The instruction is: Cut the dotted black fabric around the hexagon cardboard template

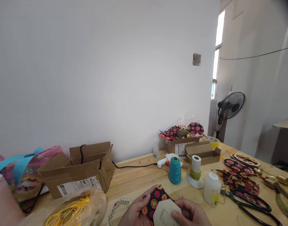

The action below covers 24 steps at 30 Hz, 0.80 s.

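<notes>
My left hand (136, 212) grips a piece of black fabric (155, 201) printed with red, orange and green flower circles, thumb on its near face. Against the fabric's lower right lies a pale card with cut corners (166, 211), with a thin dark line on its face. My right hand (194, 214) pinches this card at its right side, thumb on top. The lower edges of both pieces run out of the picture. Left of my left hand is a white patterned frame (117, 207), partly cut off.
A glue bottle (212, 188), teal thread cone (175, 171), green cord spool (195, 175), black scissors (249, 201) and glue gun (169, 160) stand or lie on the wooden table (139, 175). Behind are cardboard boxes (80, 172); yellow cords (73, 210) lie in a plastic bag.
</notes>
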Tool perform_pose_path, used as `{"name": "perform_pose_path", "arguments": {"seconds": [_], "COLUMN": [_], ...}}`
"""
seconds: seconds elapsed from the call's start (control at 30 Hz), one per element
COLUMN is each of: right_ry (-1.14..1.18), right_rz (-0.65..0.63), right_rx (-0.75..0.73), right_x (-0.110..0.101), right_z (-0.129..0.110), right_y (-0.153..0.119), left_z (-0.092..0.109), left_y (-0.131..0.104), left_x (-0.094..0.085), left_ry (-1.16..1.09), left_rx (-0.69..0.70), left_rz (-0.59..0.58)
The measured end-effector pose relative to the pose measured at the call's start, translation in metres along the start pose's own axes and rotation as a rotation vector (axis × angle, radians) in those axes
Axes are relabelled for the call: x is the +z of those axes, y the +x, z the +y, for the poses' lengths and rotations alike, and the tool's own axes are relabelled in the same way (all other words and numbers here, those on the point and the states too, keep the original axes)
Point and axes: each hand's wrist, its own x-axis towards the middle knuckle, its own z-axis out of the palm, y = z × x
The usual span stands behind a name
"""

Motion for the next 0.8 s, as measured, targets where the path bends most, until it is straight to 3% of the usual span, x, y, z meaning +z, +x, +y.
{"name": "perform_pose_path", "arguments": {"seconds": [0.1,0.33,0.47,0.53,0.6,0.67,0.8], "right_ry": [0.003,-0.098,-0.415,-0.493,-0.480,-0.397,-0.092], "right_rz": [0.030,0.115,0.342,0.395,0.311,0.171,-0.026], "right_rx": [-0.008,-0.035,-0.188,-0.269,-0.259,-0.145,-0.004], "right_x": [0.004,0.007,0.005,0.005,0.009,0.017,0.042], "right_z": [-0.009,-0.009,-0.011,-0.016,-0.022,-0.029,-0.041], "right_y": [-0.004,-0.005,-0.004,-0.002,-0.001,0.000,0.001], "left_z": [0.000,-0.013,-0.017,-0.015,-0.011,-0.004,0.012], "left_y": [-0.003,0.001,0.006,0.004,0.000,-0.005,-0.013], "left_x": [0.006,0.011,0.009,0.011,0.013,0.015,0.012], "left_ry": [-0.020,0.215,0.230,0.240,0.263,0.272,0.236], "left_rx": [-0.059,0.081,0.147,0.161,0.163,0.160,0.172], "left_rz": [-0.014,0.066,0.138,0.170,0.201,0.227,0.281]}}
